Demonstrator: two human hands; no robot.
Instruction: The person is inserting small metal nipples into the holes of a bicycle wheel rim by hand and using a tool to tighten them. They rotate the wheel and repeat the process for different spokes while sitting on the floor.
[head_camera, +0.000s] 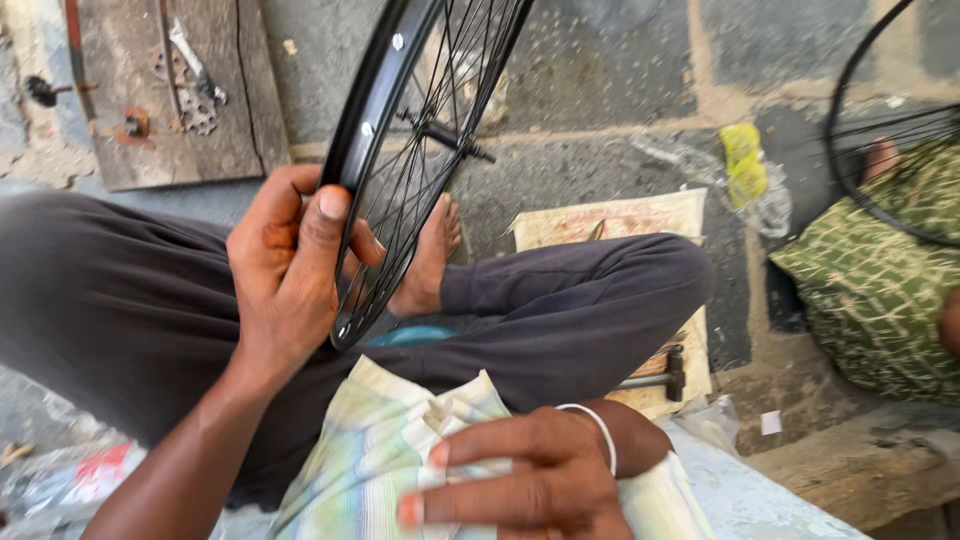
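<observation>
We grip the black bicycle wheel rim (372, 110) with our left hand (285, 275), fingers closed around its lower edge, while our right hand (540, 480) lies below with fingers spread flat on a striped cloth (365, 460), a hammer (655, 378) well right of them.

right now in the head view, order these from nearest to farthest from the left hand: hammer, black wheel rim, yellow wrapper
1. black wheel rim: gripped by the left hand.
2. hammer: lower right, on the board past the knee.
3. yellow wrapper: upper right, on the ground.
</observation>
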